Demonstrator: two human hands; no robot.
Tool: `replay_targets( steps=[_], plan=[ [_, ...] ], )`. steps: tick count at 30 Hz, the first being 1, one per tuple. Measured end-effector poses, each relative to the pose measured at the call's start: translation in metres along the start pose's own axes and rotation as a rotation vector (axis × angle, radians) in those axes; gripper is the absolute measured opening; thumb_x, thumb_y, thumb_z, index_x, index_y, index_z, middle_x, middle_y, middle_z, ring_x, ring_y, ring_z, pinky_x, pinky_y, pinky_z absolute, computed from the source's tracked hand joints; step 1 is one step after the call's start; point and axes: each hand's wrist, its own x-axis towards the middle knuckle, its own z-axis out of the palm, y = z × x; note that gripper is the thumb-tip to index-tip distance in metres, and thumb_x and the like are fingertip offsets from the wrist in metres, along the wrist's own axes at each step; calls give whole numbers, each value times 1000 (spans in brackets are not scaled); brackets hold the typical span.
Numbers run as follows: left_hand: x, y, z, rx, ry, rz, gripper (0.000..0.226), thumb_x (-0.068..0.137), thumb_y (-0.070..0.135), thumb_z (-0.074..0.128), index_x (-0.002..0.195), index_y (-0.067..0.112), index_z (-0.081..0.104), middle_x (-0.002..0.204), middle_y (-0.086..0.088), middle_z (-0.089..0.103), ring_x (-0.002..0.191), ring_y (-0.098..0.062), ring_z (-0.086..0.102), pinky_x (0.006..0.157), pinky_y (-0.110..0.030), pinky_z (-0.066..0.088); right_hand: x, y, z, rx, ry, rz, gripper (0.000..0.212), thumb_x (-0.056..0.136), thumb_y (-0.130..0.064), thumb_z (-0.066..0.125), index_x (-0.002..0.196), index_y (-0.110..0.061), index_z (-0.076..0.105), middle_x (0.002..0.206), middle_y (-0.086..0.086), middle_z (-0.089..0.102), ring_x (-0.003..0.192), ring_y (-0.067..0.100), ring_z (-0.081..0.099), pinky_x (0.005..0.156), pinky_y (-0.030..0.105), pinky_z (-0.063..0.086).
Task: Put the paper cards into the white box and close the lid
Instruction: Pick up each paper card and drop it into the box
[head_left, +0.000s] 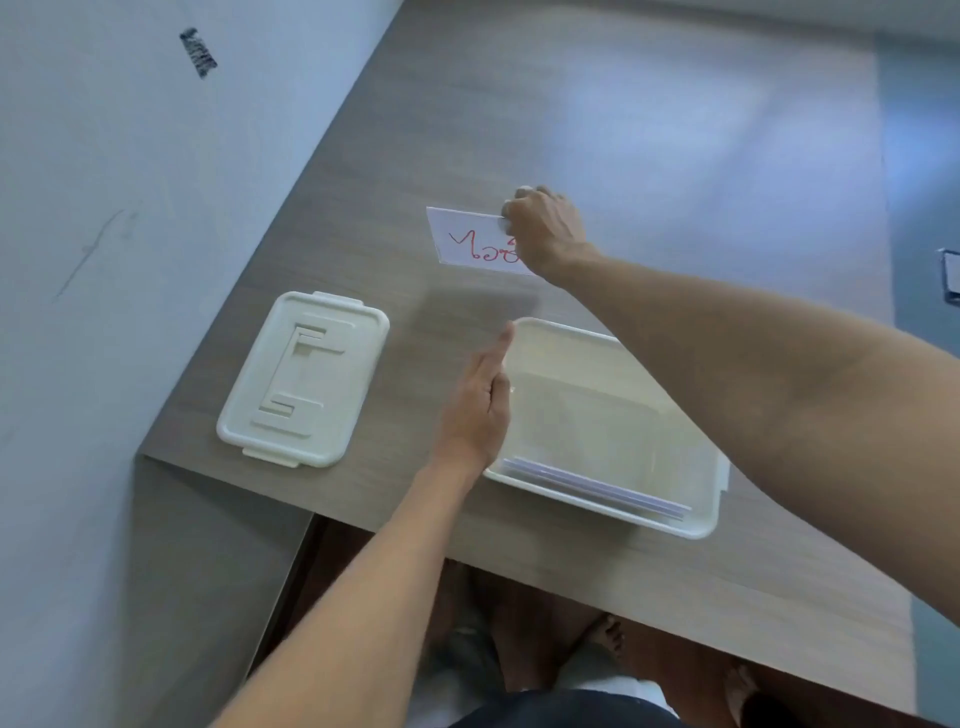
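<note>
A white paper card (470, 240) with red writing is held just above the table, beyond the box, and casts a shadow below it. My right hand (545, 228) pinches its right end. The open white box (696, 512) stands near the table's front edge. Several cards (597, 486) lean against its near inner wall. My left hand (478, 400) lies flat, fingers together, against the box's left rim and holds nothing. The white lid (306, 376) lies flat on the table to the left of the box.
The wooden table (649, 130) stretches back and right. Its left edge runs along a pale wall (130, 208). A small dark-framed object (949, 275) shows at the far right edge. Legs and bare feet show under the front edge.
</note>
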Motion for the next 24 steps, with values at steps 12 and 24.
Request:
replay_targets(
  steps=[12, 24],
  plan=[
    [-2, 3, -1, 101, 22, 26, 55, 103, 13, 27, 154, 32, 31, 140, 0, 46, 125, -10, 44, 104, -24, 32, -149, 63, -57, -11, 286, 149, 21, 91, -3, 52, 86, -11, 71, 83, 3, 63, 98, 33, 46, 81, 38, 32],
    [-4, 9, -3, 125, -9, 69, 56, 102, 10, 23, 156, 24, 27, 153, -2, 38, 138, -11, 33, 103, -15, 19, -255, 25, -93, 191, 437, 68, 22, 98, -14, 53, 116, -10, 66, 95, 8, 62, 79, 31, 59, 75, 37, 47]
  ],
)
